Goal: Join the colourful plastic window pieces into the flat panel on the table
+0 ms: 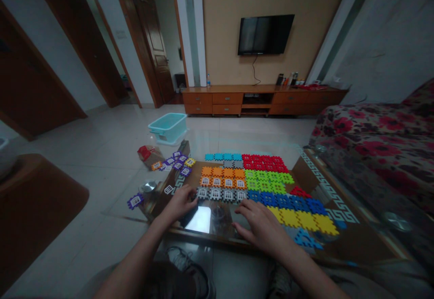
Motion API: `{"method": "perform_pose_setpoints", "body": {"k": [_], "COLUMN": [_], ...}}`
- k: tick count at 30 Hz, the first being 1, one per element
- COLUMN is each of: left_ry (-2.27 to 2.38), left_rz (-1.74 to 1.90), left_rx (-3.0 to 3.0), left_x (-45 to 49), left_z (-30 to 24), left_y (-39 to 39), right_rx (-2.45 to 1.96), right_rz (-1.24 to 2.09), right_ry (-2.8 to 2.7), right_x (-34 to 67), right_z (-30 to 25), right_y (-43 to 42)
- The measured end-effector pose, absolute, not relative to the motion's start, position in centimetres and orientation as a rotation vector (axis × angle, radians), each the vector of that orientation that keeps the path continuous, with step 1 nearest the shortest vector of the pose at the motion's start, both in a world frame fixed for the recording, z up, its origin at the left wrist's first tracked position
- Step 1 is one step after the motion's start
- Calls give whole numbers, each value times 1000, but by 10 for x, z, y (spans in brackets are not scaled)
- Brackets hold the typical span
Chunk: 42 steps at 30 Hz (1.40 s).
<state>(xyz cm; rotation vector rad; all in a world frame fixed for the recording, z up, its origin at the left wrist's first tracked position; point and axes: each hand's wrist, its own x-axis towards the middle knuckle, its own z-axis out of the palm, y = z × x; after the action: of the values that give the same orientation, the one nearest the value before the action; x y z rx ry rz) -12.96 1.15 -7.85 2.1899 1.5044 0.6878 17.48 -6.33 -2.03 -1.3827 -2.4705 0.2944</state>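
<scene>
On the glass table lies a row of grey interlocking plastic tiles (215, 194) with white window inserts. My left hand (183, 202) is at the left end of that row, its thumb and bent fingers closed on the edge of the end grey tile (202, 193). My right hand (259, 222) rests palm down near the row's right end, fingers apart, holding nothing. Its fingertips are close to the last grey tile (241, 195); whether they touch it I cannot tell. Yellow tiles (290, 217) lie partly behind this hand, and blue tiles (285, 200) sit just beyond.
Orange (223, 172), green (267, 181), red (264, 161) and light blue tiles (224, 156) lie in rows farther back. Purple window tiles (178, 165) are piled at the left. A turquoise bin (168, 127) stands beyond the glass table (220, 235); a floral sofa (369, 125) is at right.
</scene>
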Motion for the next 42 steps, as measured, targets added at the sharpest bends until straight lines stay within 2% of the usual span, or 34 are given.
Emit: {"method": "perform_pose_setpoints", "body": {"k": [42], "left_ry": [1539], "left_rz": [654], "left_rx": [2259], "left_x": [-125], "left_z": [-77], "left_y": [8], "right_rx": [-1448], "right_rz": [345], "right_ry": [-2530], "right_x": [175], "right_z": [-17], "right_y": [-61]}}
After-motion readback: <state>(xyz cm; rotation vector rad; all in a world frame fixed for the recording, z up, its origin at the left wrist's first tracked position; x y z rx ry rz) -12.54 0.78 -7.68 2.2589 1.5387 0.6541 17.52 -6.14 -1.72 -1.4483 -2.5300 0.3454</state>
